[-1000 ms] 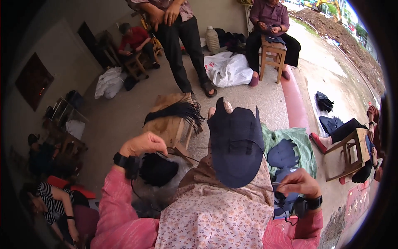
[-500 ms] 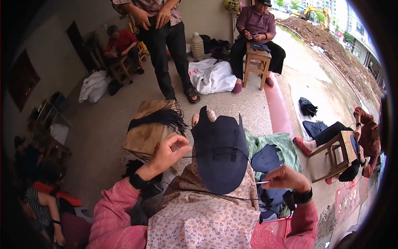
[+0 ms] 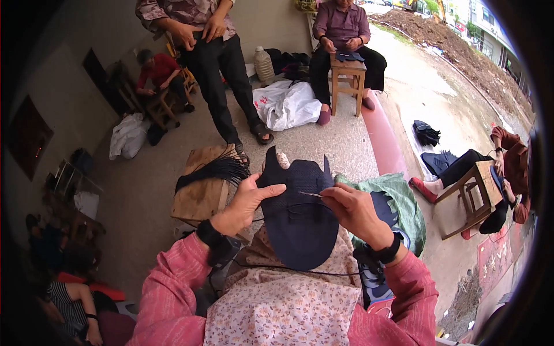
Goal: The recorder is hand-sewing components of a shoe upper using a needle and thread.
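A dark blue shoe upper [image 3: 304, 242] stands before my lap, two pointed tabs at its top and a black lace [image 3: 288, 212] threaded across its middle. My left hand [image 3: 247, 203] grips its left edge, thumb on the front and fingers behind. Pinched in my right hand [image 3: 350, 209] is a thin metal needle-like tool [image 3: 310, 194], its tip pointing left over the upper just above the lace; whether it pierces the material I cannot tell. A black cord [image 3: 300, 269] runs across my flowered apron [image 3: 283, 300] below.
Black laces [image 3: 213, 172] lie on a wooden stool [image 3: 199, 199] ahead left. Near my right arm is a green cloth [image 3: 404, 210] with more dark blue pieces [image 3: 384, 205]. A person stands ahead; others sit at stools [image 3: 347, 75], with white sacks [image 3: 285, 104] on the floor.
My left hand has come from beside the upper onto its left edge. My right hand has moved up and left, bringing the tool over the upper. The view has shifted slightly.
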The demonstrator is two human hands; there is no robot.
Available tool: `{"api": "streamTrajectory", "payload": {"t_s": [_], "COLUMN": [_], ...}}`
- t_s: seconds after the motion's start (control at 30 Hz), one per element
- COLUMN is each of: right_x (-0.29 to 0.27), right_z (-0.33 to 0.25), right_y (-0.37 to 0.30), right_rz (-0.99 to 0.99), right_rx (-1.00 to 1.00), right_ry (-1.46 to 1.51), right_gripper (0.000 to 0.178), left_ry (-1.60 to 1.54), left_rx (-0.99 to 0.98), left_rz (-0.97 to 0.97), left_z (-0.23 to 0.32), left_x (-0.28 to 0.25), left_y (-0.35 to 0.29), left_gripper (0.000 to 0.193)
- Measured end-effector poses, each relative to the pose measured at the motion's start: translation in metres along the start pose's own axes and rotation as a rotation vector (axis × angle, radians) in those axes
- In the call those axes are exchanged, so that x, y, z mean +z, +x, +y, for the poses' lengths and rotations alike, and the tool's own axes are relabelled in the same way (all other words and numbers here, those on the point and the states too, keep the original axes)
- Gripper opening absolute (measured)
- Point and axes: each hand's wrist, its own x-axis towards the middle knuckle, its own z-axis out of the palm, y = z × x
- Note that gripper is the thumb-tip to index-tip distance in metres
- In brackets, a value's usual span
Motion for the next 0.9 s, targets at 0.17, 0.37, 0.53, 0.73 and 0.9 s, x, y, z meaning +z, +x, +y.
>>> {"api": "streamTrajectory", "payload": {"t_s": [0.17,0.37,0.53,0.73,0.9], "right_x": [0.002,0.002,0.007,0.019,0.009], "right_z": [0.006,0.004,0.008,0.006,0.005], "right_y": [0.006,0.004,0.006,0.013,0.013], "right_rz": [0.017,-0.054,-0.073,-0.1,-0.081], "right_rx": [-0.24,-0.309,-0.211,-0.099,-0.073], "right_ry": [-0.222,-0.324,-0.16,0.199,0.102], "right_gripper": [0.022,0.026,0.025,0.013,0.01], "left_ry": [-0.053,-0.025,0.105,0.195,0.131], "left_rx": [-0.003,-0.011,0.012,0.091,0.101], "left_rz": [-0.114,-0.105,-0.137,-0.102,-0.106], "left_z": [0.009,0.014,0.016,0.013,0.011], "left_x": [-0.001,-0.004,0.001,0.004,0.0], "left_y": [0.0,-0.001,-0.005,-0.003,0.001], "left_gripper": [0.054,0.052,0.048,0.034,0.034]}}
